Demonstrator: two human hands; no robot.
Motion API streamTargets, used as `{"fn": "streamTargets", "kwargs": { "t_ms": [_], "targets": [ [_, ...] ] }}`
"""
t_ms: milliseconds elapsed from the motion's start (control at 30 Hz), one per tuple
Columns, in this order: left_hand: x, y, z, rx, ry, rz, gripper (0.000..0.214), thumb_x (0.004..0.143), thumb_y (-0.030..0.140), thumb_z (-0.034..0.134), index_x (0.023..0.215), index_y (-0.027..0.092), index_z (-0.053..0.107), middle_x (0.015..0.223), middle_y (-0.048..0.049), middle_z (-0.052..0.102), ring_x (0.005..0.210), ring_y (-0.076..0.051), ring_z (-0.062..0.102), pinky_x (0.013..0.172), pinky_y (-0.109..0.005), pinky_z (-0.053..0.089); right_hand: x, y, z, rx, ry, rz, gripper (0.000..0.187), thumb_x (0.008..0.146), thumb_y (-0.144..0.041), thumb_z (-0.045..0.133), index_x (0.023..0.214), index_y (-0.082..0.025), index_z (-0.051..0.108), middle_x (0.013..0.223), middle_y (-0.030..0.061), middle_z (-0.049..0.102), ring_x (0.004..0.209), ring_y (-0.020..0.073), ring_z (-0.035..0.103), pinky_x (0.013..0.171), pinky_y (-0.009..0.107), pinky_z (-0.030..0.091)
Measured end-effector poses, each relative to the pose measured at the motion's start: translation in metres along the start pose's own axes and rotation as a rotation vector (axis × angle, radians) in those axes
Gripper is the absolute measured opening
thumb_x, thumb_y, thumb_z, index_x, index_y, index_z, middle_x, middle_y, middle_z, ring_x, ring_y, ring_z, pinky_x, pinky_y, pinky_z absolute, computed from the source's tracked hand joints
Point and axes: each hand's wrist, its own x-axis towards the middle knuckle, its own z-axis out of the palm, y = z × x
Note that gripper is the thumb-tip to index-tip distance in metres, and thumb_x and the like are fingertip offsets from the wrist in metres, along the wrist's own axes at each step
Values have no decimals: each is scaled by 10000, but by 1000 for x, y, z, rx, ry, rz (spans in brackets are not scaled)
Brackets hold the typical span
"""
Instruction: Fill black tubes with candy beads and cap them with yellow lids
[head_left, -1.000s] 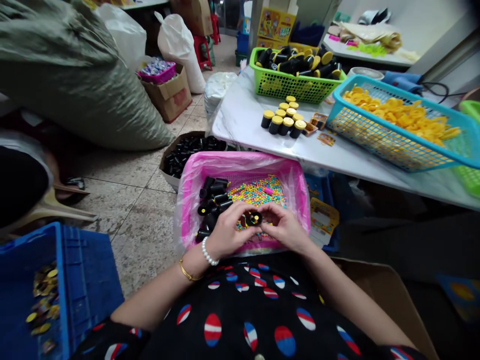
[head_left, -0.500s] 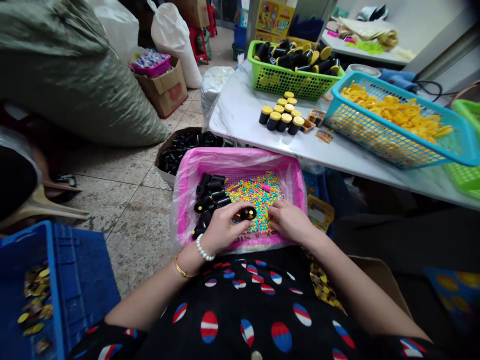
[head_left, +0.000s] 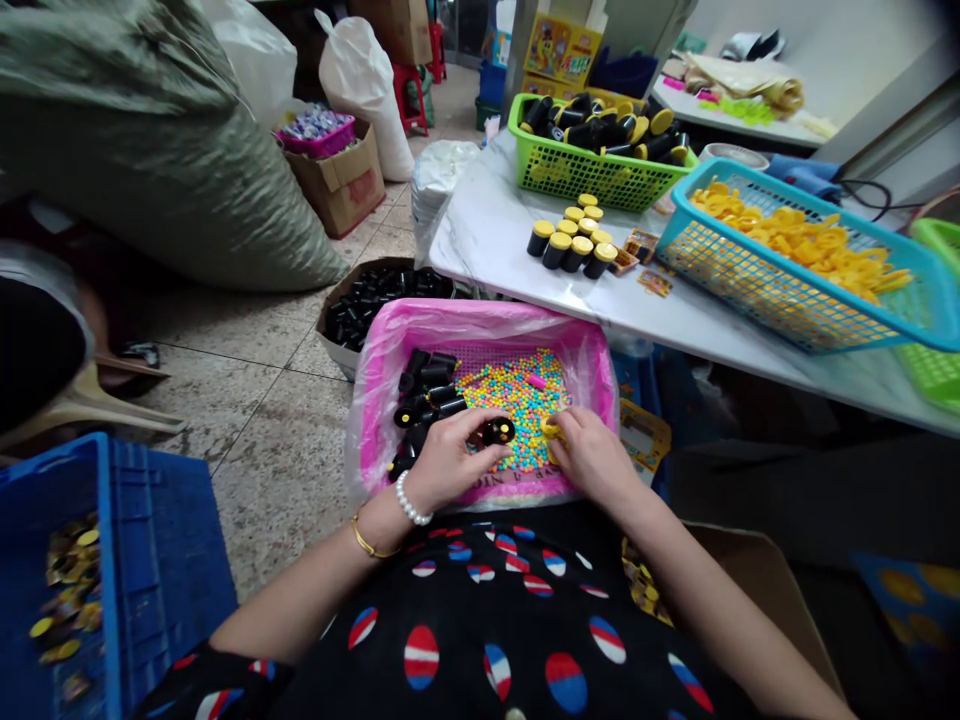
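Note:
My left hand (head_left: 448, 458) is wrapped round a small black canister (head_left: 498, 431), its open mouth facing right and some yellow showing inside. To its right, my right hand (head_left: 596, 452) pinches a yellow piece (head_left: 553, 430), partly hidden by the fingers; it looks like a cap. Both hands are over a pink basket (head_left: 364, 400) lined with clear plastic. Under them spreads a layer of coloured beads (head_left: 517, 395), on which a small pink piece (head_left: 537, 382) lies. Several more black canisters (head_left: 442, 393) are heaped along the basket's left side.
On the table (head_left: 487, 225) ahead stand yellow-capped canisters (head_left: 577, 252), a green basket (head_left: 592, 175) of them and a blue basket (head_left: 757, 270) of yellow parts. A box of black canisters (head_left: 367, 305) stands behind the pink basket. A blue crate (head_left: 161, 560) is at the lower left.
A yellow piece now shows in my right hand's fingers, where none was visible before. My left hand still holds the black canister. The whole view has shifted slightly.

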Motion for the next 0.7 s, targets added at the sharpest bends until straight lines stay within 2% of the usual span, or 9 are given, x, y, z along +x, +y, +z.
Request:
{"fn": "streamTargets", "kwargs": {
  "t_ms": [67, 200, 300, 367, 433, 600, 633, 700],
  "targets": [
    [0, -1, 0, -9, -5, -12, 339, 757, 237, 722, 1091, 216, 666, 995, -64, 723, 848, -205, 671, 777, -323, 520, 3, 4, 0, -28, 12, -11, 212, 871, -207, 518, 1040, -134, 623, 1026, 135, 622, 945, 270, 528, 837, 352, 416],
    [1, 1, 1, -10, -28, -16, 337, 750, 197, 717, 1083, 211, 671, 1020, -67, 718, 894, -213, 671, 821, -339, 520, 15, 4, 3, -69, -105, -88, 173, 868, -224, 535, 942, -147, 671, 930, 130, 647, 892, 269, 544, 836, 374, 422],
    [1, 1, 2, 4, -36, -22, 338, 745, 174, 713, 1080, 202, 672, 1036, -71, 715, 911, -216, 667, 850, -353, 515, 21, 0, 5, 64, -16, -43, 213, 902, -215, 481, 894, -171, 689, 965, 126, 651, 926, 259, 559, 835, 368, 445],
    [1, 1, 1, -1, -35, -28, 337, 750, 179, 710, 1084, 201, 668, 1020, -71, 717, 897, -214, 669, 837, -351, 520, 23, -2, 3, 277, 58, 15, 233, 912, -226, 465, 920, -173, 692, 975, 119, 656, 919, 249, 579, 824, 370, 463],
    [0, 1, 1, 1, -27, -29, 336, 755, 180, 707, 1088, 205, 664, 1017, -70, 717, 899, -214, 670, 832, -349, 521, 22, -3, -3, 603, 48, 72, 247, 918, -273, 469, 970, -178, 692, 905, 92, 666, 856, 230, 602, 778, 366, 485],
    [1, 2, -1, -17, -26, 30, 351, 779, 162, 686, 1125, 210, 657, 1089, -79, 698, 988, -216, 654, 887, -357, 509, 13, -21, -16, 1524, -258, 158, 368, 844, -399, 619, 1171, -233, 647, 812, 11, 646, 664, 149, 617, 618, 293, 510],
    [1, 3, -1, -28, -22, 48, 351, 782, 155, 682, 1128, 208, 657, 1101, -82, 694, 1002, -215, 651, 897, -359, 507, 11, -27, -15, 1659, -299, 193, 425, 806, -388, 671, 1206, -249, 626, 796, -5, 633, 612, 131, 608, 559, 267, 502],
    [0, 4, -1, -53, -6, 83, 343, 783, 140, 679, 1120, 203, 666, 1106, -84, 695, 1013, -213, 651, 912, -362, 506, 9, -40, -12, 1831, -298, 278, 522, 734, -338, 754, 1228, -267, 603, 753, -33, 604, 528, 102, 581, 453, 215, 465]
  ]
}}
